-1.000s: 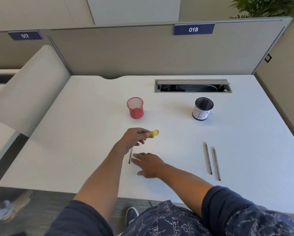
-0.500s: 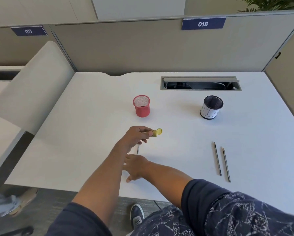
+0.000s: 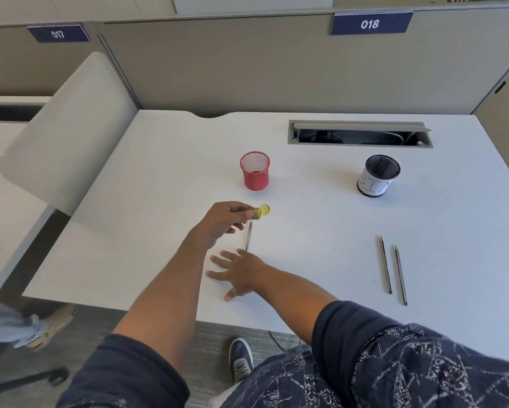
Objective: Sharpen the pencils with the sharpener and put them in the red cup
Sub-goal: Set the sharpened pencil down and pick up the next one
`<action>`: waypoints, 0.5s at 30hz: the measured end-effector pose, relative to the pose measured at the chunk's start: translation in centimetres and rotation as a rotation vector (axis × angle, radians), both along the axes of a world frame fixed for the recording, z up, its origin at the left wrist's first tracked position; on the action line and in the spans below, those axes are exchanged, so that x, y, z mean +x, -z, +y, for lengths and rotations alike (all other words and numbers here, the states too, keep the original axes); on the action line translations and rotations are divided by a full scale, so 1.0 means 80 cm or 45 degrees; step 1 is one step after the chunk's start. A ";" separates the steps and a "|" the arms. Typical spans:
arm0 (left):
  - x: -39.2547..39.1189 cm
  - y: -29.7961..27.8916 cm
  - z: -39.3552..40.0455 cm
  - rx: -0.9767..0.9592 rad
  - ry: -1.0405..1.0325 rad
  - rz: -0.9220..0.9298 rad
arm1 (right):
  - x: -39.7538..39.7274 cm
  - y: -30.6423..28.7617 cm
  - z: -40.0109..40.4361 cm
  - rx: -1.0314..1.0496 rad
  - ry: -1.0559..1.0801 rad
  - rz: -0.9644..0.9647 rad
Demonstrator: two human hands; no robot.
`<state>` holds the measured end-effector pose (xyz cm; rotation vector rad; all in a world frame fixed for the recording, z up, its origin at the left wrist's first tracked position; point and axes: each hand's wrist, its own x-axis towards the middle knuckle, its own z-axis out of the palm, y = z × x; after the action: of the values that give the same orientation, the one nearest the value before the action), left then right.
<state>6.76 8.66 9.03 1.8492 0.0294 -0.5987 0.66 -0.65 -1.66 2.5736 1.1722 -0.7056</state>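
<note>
At centre frame, on the white desk (image 3: 159, 178), the left hand (image 3: 220, 222) is raised a little above the surface, fingers curled, thumb and forefinger pinching a small yellow sharpener (image 3: 259, 212) w/ its round lid flipped open toward the right. Just below and right of that hand, one pencil (image 3: 248, 235) lies flat on the desk, running approx. top-to-bottom in frame; its lower end sits at the fingertips of the right hand (image 3: 238, 270). Right hand is low over the desk, palm down, fingers straight and spread, nothing held; whether the fingertips actually touch the pencil cannot be told. Red cup (image 3: 255, 171), mesh type, stands upright above centre, well apart from both hands; contents cannot be made out. Upper right of centre: a black mesh cup (image 3: 378, 175) w/ a white paper wrap, upright. Lower right: two more pencils (image 3: 392, 267) lie side by side, nearly parallel, points toward the top of frame, not touching each other. Top right of desk: a cable tray opening (image 3: 359, 133), flap raised. Behind, a beige partition (image 3: 247, 63) carries number plates 017 and 018. Upper left: a pale chair back (image 3: 67, 131). Bottom of frame: dark sleeves, patterned garment, one shoe on the floor.
</note>
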 end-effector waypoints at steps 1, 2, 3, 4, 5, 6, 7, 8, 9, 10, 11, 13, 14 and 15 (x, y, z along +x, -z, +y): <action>0.001 -0.001 0.003 -0.001 -0.006 -0.003 | 0.000 0.001 -0.002 0.008 0.005 -0.003; 0.001 -0.002 0.006 -0.001 -0.011 -0.007 | -0.001 0.003 -0.004 0.014 0.005 -0.010; 0.001 -0.004 0.008 -0.002 -0.013 -0.010 | -0.001 0.004 -0.006 0.018 0.003 -0.013; 0.001 -0.004 0.010 0.002 -0.010 -0.011 | -0.002 0.005 -0.009 0.022 0.003 -0.011; 0.001 -0.004 0.011 0.006 -0.006 -0.011 | -0.003 0.006 -0.011 0.027 0.003 -0.006; 0.001 -0.004 0.012 0.009 -0.006 -0.011 | -0.003 0.007 -0.015 0.029 -0.001 -0.002; 0.000 -0.003 0.012 0.008 -0.004 -0.008 | -0.004 0.008 -0.017 0.032 -0.002 0.003; -0.002 -0.002 0.011 0.005 -0.003 -0.004 | -0.005 0.009 -0.019 0.042 -0.003 0.006; -0.004 0.000 0.011 0.000 -0.002 0.002 | -0.007 0.008 -0.021 0.057 -0.003 0.008; -0.005 0.001 0.010 -0.006 -0.001 0.006 | -0.007 0.007 -0.022 0.067 -0.002 0.011; -0.007 0.002 0.009 -0.011 -0.001 0.010 | -0.008 0.006 -0.024 0.072 -0.004 0.013; -0.010 0.004 0.007 -0.015 0.006 0.016 | -0.010 0.005 -0.027 0.094 -0.026 0.004; -0.011 0.005 0.006 -0.011 0.009 0.016 | -0.010 0.004 -0.030 0.112 -0.043 -0.021; -0.012 0.005 0.005 -0.007 0.014 0.016 | -0.010 0.003 -0.034 0.133 -0.048 -0.057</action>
<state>5.79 9.09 8.61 1.8412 0.0260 -0.6176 -0.11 -3.35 -1.93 2.6294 1.2723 -0.5908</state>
